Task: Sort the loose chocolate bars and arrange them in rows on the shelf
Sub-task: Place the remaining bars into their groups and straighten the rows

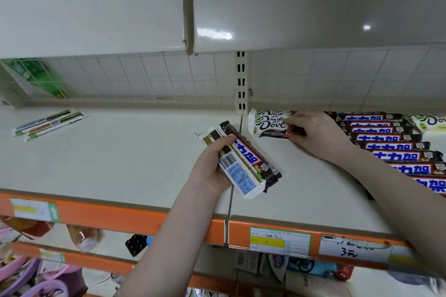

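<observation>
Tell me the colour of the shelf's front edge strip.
Orange. The front edge strip shows it clearly in the head view, below the cream shelf.

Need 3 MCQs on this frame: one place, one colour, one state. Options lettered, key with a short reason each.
1. Where do the loose bars not in any hand lie?
A. far left of the shelf
B. on the orange front edge
C. on the shelf above

2. What colour is the shelf's front edge?
A. blue
B. orange
C. green

3. What is the left hand doing?
A. resting flat and empty
B. pointing at a price tag
C. gripping a few bars together

Key: 1 A, they sit alone at the back left of the shelf. 2 B, the strip carrying the price tags is orange. 3 C, its fingers wrap the held bars, a dark one and white ones, while the right hand rests on the Dove bars beside the dark row.
</observation>
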`<state>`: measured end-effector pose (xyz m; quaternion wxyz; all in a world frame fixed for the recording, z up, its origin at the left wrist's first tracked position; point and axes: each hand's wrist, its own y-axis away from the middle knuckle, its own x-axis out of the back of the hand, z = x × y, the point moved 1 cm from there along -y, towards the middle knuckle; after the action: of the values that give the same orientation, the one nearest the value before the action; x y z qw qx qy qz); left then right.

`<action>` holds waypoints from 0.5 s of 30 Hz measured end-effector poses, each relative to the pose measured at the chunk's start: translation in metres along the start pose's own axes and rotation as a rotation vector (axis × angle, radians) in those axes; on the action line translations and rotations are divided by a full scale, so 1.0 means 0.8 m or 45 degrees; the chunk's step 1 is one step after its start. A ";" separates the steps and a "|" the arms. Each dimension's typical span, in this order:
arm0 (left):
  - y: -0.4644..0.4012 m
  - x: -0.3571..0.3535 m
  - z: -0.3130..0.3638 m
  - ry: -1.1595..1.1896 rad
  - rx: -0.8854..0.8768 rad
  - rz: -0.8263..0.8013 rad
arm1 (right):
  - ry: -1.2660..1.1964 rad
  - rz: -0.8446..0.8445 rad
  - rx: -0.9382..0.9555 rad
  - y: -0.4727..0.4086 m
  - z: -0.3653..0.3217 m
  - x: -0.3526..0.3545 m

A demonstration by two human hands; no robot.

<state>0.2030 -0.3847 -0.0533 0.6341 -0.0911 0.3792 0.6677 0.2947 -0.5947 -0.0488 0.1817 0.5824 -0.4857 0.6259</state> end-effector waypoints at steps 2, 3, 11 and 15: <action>-0.001 0.001 0.001 0.001 -0.002 0.001 | 0.000 -0.013 -0.008 0.000 -0.001 0.000; -0.001 0.000 0.001 0.004 -0.003 0.002 | 0.008 -0.016 -0.008 -0.001 -0.001 0.000; -0.001 0.001 0.002 0.023 -0.045 0.030 | -0.119 0.138 -0.050 0.008 -0.025 0.024; -0.002 -0.002 0.001 0.058 -0.083 0.035 | -0.467 0.079 -0.190 0.027 -0.044 0.039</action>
<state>0.2049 -0.3856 -0.0520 0.6128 -0.1216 0.3729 0.6861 0.2504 -0.5864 -0.0238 0.1134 0.6564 -0.5734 0.4770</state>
